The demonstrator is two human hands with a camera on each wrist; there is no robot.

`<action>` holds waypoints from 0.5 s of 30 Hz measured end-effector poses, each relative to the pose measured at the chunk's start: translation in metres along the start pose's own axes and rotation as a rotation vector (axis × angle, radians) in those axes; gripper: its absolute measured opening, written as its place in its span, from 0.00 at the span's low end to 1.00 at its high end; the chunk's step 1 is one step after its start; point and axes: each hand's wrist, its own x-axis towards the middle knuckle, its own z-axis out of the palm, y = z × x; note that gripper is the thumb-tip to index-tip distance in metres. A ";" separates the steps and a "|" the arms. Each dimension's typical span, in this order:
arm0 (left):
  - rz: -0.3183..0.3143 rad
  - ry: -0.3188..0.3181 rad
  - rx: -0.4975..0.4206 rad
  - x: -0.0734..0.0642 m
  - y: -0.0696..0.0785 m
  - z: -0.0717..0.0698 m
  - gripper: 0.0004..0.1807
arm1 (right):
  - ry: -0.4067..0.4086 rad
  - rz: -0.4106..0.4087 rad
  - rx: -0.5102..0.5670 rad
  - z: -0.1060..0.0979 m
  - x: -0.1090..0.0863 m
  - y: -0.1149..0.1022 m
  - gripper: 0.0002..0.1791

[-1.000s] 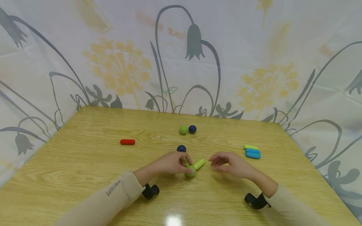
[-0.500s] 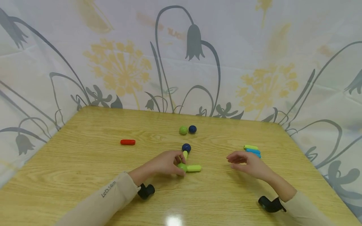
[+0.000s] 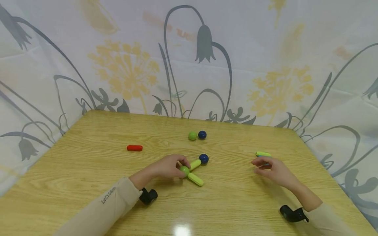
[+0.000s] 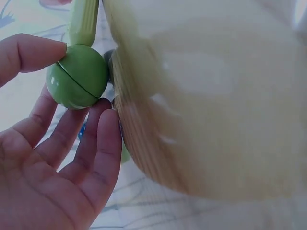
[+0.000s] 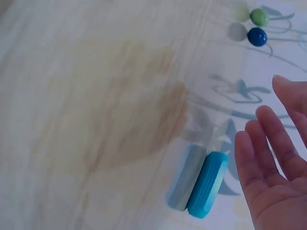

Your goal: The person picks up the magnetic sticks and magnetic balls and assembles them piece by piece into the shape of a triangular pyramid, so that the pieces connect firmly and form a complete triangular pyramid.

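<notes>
My left hand [image 3: 169, 167] pinches a green ball [image 3: 184, 170] between thumb and fingers; the left wrist view shows the seam across this ball [image 4: 76, 79] and a ribbed rod [image 4: 82, 21] joined to it. Two lime-yellow rods spread from the ball in a V. The far rod [image 3: 195, 165] ends in a dark blue ball [image 3: 203, 159], while the near rod [image 3: 196, 179] has a bare end. Over the right side of the table, my right hand [image 3: 274, 170] holds nothing, its fingers relaxed. A bright blue rod [image 5: 207, 186] lies near it, mostly covered by the hand in the head view.
A lime-yellow rod [image 3: 263, 153] lies just beyond my right hand. Towards the back of the wooden table [image 3: 88, 183] sit a loose green ball [image 3: 192, 135] and a dark blue ball [image 3: 202, 134]. One red rod [image 3: 134, 148] lies at left. Patterned cloth hangs behind.
My left hand has shifted left and turned the joined piece clockwise, so its rods now point right. The right hand has moved away to the right, towards the blue and lime-yellow rods.
</notes>
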 end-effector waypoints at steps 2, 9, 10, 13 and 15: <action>-0.001 -0.004 -0.012 0.001 0.000 -0.001 0.15 | 0.015 0.007 0.000 -0.003 -0.001 0.002 0.16; -0.008 0.012 0.009 0.001 0.001 -0.002 0.25 | 0.070 0.047 -0.048 -0.010 -0.002 0.014 0.16; -0.003 0.012 0.019 0.001 0.001 -0.003 0.25 | 0.075 0.049 -0.058 -0.011 -0.002 0.016 0.15; -0.003 0.015 0.032 0.001 0.002 -0.004 0.24 | 0.084 0.057 -0.089 -0.015 -0.002 0.019 0.14; -0.005 0.013 0.031 0.001 0.002 -0.005 0.24 | 0.089 0.060 -0.110 -0.017 -0.002 0.020 0.13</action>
